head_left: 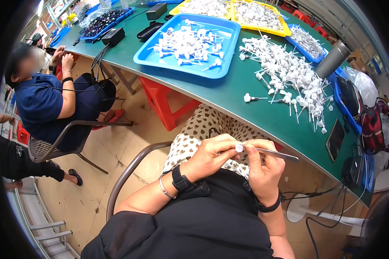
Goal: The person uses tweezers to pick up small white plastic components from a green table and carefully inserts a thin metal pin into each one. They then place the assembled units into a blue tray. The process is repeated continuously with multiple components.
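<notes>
Over my lap both hands meet. My left hand (pixel 212 152) is closed, pinching a small white plastic part (pixel 239 148) whose round end faces up. In my right hand (pixel 264 167) is a thin flat metal blade-like tool (pixel 283 155); its far end sticks out to the right, and its inner end reaches up to the white part. My fingertips hide where the two touch. Beyond my hands, a loose heap of similar white parts with thin stems (pixel 291 73) lies on the green table (pixel 212 91). More of them lie in a blue tray (pixel 147 58).
Yellow trays (pixel 285 30) full of white parts stand at the back. On the right are a grey tumbler (pixel 333 59), a phone (pixel 335 140) and a bag (pixel 374 127). A red stool (pixel 164 105) is under the table. A co-worker (pixel 43 101) sits at the left.
</notes>
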A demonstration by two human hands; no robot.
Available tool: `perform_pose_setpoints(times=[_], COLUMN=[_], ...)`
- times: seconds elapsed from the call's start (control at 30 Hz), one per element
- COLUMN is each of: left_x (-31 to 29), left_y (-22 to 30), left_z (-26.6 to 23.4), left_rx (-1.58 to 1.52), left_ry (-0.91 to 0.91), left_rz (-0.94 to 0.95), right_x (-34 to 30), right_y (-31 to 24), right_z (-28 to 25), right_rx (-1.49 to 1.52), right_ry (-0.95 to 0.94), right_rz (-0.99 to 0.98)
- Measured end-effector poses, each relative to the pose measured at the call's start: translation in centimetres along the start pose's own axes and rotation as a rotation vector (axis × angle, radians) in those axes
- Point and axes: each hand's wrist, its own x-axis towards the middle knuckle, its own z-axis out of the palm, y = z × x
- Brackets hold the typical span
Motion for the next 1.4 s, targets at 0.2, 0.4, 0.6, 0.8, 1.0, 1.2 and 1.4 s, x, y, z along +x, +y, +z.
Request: perform_pose_setpoints(times=[0.2,0.4,0.6,0.8,1.0,1.2,1.4], left_x=[0.2,0.3,0.0,0.0,-0.1,-0.1,2.5], left_y=[-0.1,0.1,0.4,0.4,-0.2,-0.2,1.6], left_z=[-0.3,-0.7,-0.8,-0.9,-0.9,-0.8,-3.7], left_rx=[0.102,0.091,-0.17,-0.261,-0.183,-0.131,0.14], left_ry=[-0.044,-0.103,-0.061,-0.062,-0.03,-0.017,0.097], left_rz=[0.075,0.042,-0.1,-0.132,-0.08,-0.066,0.158], right_x=[0.5,0.4,0.2,0.1,0.1,-0.1,0.5], right_y=[-0.3,0.0,-0.3,-0.2,0.0,0.2,-0.4], right_z=[-0.5,-1.4,-0.8,-0.5,-0.6,-0.9,-1.4], right_rx=[-0.051,0.191,0.268,0.279,0.245,0.238,0.414], right_ry=[-0.071,-0.108,0.036,0.029,0.026,-0.019,0.154], right_rz=[-0.027,0.283,0.186,0.196,0.154,0.171,0.246])
